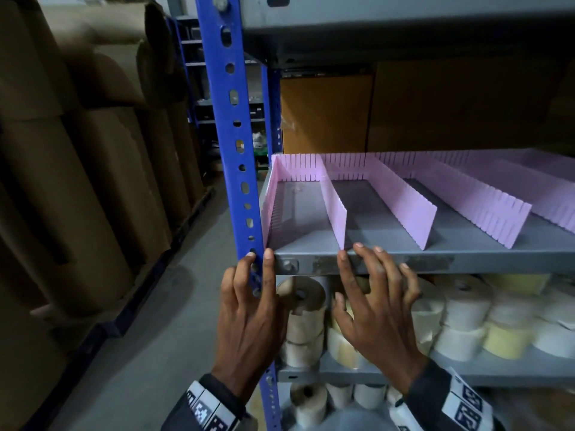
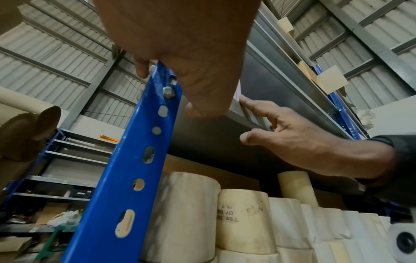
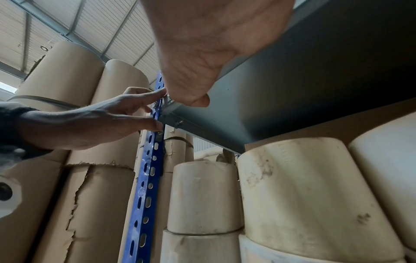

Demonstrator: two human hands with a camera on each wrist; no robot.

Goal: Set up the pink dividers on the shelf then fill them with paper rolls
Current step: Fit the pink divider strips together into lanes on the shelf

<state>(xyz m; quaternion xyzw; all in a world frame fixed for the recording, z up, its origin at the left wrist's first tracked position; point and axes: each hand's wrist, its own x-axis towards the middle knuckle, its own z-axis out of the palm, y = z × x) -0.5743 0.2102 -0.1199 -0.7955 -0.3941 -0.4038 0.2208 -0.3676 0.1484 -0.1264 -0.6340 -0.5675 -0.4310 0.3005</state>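
Several pink slotted dividers (image 1: pixel 334 206) stand upright on the grey shelf (image 1: pixel 485 259), running front to back from a pink strip (image 1: pixel 342 164) along the back. The bays between them hold nothing. White and cream paper rolls (image 1: pixel 466 309) are stacked on the shelf below, also seen as paper rolls (image 2: pixel 184 213) and paper rolls (image 3: pixel 303 195). My left hand (image 1: pixel 252 293) lies with straight fingers against the blue post (image 1: pixel 231 126) at the shelf's front left corner. My right hand (image 1: pixel 373 293) is spread, its fingertips touching the shelf's front edge at the second divider's end. Neither hand holds anything.
Tall brown paper-wrapped rolls (image 1: pixel 93 181) stand on the floor left of the rack. Cardboard boxes (image 1: pixel 326 113) sit behind the dividers at the back of the shelf. A grey upper shelf (image 1: pixel 404 26) hangs close overhead. More small rolls (image 1: pixel 311 402) lie on a lower level.
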